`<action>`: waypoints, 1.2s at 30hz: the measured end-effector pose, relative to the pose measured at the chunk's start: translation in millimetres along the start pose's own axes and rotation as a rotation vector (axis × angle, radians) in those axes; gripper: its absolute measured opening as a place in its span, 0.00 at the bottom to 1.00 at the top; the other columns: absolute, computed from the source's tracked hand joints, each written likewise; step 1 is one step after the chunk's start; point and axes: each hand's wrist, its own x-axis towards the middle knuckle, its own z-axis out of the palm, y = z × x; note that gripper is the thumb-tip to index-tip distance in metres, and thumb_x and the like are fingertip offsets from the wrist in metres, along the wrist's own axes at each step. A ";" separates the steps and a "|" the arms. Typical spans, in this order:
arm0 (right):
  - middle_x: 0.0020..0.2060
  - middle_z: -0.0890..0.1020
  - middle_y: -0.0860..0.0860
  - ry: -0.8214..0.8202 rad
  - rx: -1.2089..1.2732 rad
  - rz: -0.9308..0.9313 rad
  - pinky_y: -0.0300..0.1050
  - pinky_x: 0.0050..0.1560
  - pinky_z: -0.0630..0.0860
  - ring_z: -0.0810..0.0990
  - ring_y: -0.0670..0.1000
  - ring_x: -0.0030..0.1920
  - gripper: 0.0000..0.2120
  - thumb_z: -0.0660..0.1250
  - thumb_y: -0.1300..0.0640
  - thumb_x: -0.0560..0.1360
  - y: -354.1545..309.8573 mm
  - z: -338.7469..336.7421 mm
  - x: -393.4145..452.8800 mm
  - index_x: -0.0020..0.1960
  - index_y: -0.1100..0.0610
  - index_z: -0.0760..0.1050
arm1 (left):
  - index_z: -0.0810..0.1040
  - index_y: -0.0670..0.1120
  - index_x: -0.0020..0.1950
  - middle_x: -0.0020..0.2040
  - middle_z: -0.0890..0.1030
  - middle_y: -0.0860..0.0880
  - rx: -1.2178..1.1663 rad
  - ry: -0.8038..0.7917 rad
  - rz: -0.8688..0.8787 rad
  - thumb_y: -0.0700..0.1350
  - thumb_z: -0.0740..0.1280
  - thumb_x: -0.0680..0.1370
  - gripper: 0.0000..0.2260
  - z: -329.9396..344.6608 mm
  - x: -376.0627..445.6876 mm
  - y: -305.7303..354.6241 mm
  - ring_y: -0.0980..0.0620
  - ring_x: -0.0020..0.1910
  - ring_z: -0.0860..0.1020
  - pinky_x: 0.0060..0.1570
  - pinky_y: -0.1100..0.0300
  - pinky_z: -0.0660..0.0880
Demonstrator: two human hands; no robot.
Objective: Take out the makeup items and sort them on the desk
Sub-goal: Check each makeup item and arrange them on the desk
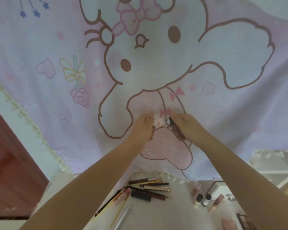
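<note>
My left hand [144, 127] and right hand [184, 125] are raised in front of me, each gripping one end of a small white tube [161, 121] that carries a barcode label and a dark cap at the right-hand end. Both sets of fingers are curled round it. Behind the tube hangs a pink cartoon curtain [56, 47] with a frilled hem. Below my forearms, on the white desk [165, 216], lie a cluster of brushes and pencils [148, 188], with two small dark-capped bottles [203, 199] and a pink tube [216, 202] well apart to the right. A red-brown door [8, 155] stands at left.
</note>
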 end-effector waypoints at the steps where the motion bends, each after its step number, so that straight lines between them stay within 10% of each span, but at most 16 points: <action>1: 0.15 0.72 0.47 -0.030 0.040 0.036 0.35 0.21 0.64 0.68 0.43 0.17 0.18 0.52 0.54 0.80 0.7 -0.1 -0.3 0.34 0.55 0.70 | 0.67 0.44 0.43 0.28 0.63 0.50 -0.012 0.000 0.010 0.48 0.51 0.82 0.12 -1.2 -0.6 -1.5 0.61 0.18 0.62 0.26 0.65 0.60; 10: 0.46 0.78 0.42 -0.084 0.096 -0.195 0.33 0.40 0.78 0.80 0.38 0.42 0.18 0.65 0.68 0.73 16.2 -2.6 -5.7 0.48 0.43 0.72 | 0.69 0.42 0.40 0.27 0.69 0.50 -0.077 0.006 0.032 0.46 0.59 0.80 0.11 -17.5 -1.8 -10.8 0.57 0.21 0.65 0.26 0.64 0.65; 15: 0.24 0.78 0.47 -0.118 0.059 0.036 0.36 0.27 0.72 0.75 0.42 0.22 0.16 0.53 0.49 0.79 3.2 0.6 -6.6 0.39 0.53 0.73 | 0.70 0.44 0.38 0.27 0.71 0.50 -0.045 0.004 0.080 0.45 0.60 0.79 0.11 -13.7 -2.4 -10.5 0.60 0.19 0.66 0.23 0.68 0.66; 18: 0.33 0.77 0.44 -0.055 -0.175 -0.207 0.37 0.35 0.76 0.78 0.40 0.31 0.06 0.57 0.60 0.78 7.8 2.0 -9.2 0.45 0.53 0.71 | 0.70 0.44 0.37 0.27 0.72 0.49 -0.050 0.028 0.081 0.45 0.60 0.79 0.12 -13.1 -2.4 -11.5 0.60 0.19 0.67 0.23 0.67 0.65; 21: 0.47 0.73 0.40 -0.064 -0.117 -0.281 0.38 0.44 0.78 0.77 0.45 0.49 0.19 0.63 0.65 0.75 14.9 2.3 -8.0 0.61 0.49 0.64 | 0.71 0.44 0.37 0.27 0.72 0.49 -0.071 0.061 0.045 0.46 0.60 0.79 0.12 -12.9 0.1 -12.0 0.59 0.19 0.66 0.25 0.65 0.65; 27: 0.29 0.77 0.49 -0.036 0.002 -0.066 0.36 0.28 0.72 0.74 0.41 0.23 0.11 0.54 0.54 0.79 3.2 6.4 -5.6 0.41 0.50 0.71 | 0.71 0.44 0.37 0.28 0.72 0.49 -0.044 0.047 0.077 0.45 0.60 0.79 0.11 -10.6 0.8 -10.4 0.61 0.18 0.67 0.23 0.68 0.66; 32: 0.48 0.75 0.49 -0.132 0.181 -0.166 0.37 0.39 0.79 0.78 0.47 0.45 0.21 0.63 0.69 0.74 14.5 3.1 -4.9 0.55 0.45 0.64 | 0.71 0.44 0.38 0.29 0.73 0.48 -0.091 0.081 0.027 0.45 0.60 0.80 0.11 -12.9 1.4 -12.7 0.60 0.18 0.66 0.24 0.66 0.66; 36: 0.32 0.79 0.47 -0.050 0.183 -0.033 0.35 0.28 0.73 0.77 0.42 0.28 0.06 0.56 0.56 0.79 11.5 3.9 -3.1 0.46 0.52 0.72 | 0.71 0.43 0.39 0.29 0.72 0.48 -0.095 0.071 0.015 0.45 0.60 0.80 0.11 -12.7 0.8 -12.8 0.60 0.18 0.66 0.23 0.67 0.66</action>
